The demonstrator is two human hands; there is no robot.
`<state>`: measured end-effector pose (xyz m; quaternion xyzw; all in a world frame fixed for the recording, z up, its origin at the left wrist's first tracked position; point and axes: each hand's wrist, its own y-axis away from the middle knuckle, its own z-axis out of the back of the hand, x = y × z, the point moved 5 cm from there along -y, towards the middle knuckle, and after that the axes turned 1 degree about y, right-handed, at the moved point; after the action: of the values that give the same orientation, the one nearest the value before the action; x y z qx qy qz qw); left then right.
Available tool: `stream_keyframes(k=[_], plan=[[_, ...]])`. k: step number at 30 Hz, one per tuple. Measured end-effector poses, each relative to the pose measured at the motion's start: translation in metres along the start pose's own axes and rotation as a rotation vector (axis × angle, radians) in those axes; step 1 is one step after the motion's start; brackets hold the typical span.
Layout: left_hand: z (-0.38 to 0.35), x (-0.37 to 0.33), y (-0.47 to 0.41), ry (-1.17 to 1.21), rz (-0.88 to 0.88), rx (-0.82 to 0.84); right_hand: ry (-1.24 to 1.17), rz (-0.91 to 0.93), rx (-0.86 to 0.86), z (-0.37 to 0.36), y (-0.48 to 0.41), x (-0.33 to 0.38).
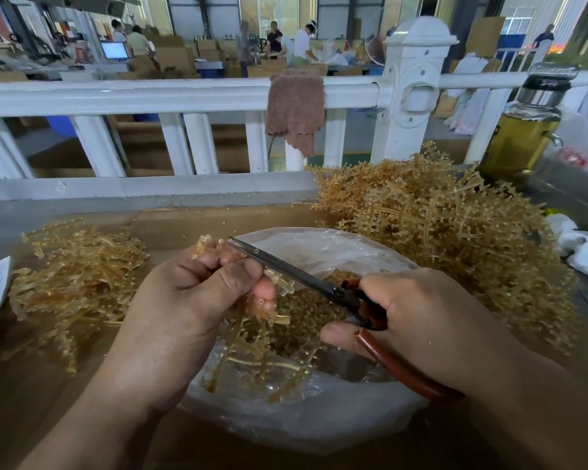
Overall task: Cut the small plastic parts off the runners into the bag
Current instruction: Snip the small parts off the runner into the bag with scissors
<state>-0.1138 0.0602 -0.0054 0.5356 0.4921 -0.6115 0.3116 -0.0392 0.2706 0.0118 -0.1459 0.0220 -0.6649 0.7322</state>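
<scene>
Amber runner (280, 286) against scissors (286, 266), clear bag (319, 425) beneath

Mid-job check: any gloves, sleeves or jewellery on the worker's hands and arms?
None visible. The left hand and right hand are ungloved; the left forearm and right forearm are uncovered to the frame's edge. No watch or ring shows.

Amber runner (254, 358) above clear bag (319, 432) holding parts (306, 312)
</scene>
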Motion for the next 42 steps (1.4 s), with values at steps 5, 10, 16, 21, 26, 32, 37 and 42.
stream_keyframes(k=[5, 10, 16, 21, 26, 32, 37, 42], plan=[[0.001, 0.0, 0.0, -0.008, 0.005, -0.003, 0.016, 0.022, -0.006, 0.0, 0.0, 0.001], [0.0, -0.001, 0.0, -0.001, 0.003, 0.009, 0.016, 0.023, 0.021, -0.002, 0.0, 0.001], [0.002, 0.002, -0.001, 0.042, 0.021, -0.018, -0.057, -0.011, 0.069, -0.009, -0.002, 0.0], [0.002, 0.003, -0.002, 0.093, 0.013, -0.008, -0.134, -0.057, 0.059, -0.013, -0.002, -0.002], [-0.002, -0.001, -0.001, 0.15, 0.008, 0.076, -0.244, -0.067, 0.009, -0.009, -0.002, -0.004], [-0.004, -0.003, 0.0, 0.19, 0.027, 0.119, -0.201, -0.009, -0.011, -0.005, 0.0, -0.006], [-0.004, -0.005, 0.0, 0.202, 0.002, 0.103, -0.148, 0.01, 0.007, -0.006, 0.0, -0.006], [-0.003, -0.005, 0.001, 0.19, 0.015, 0.086, -0.14, 0.03, 0.011, -0.002, 0.0, -0.001]])
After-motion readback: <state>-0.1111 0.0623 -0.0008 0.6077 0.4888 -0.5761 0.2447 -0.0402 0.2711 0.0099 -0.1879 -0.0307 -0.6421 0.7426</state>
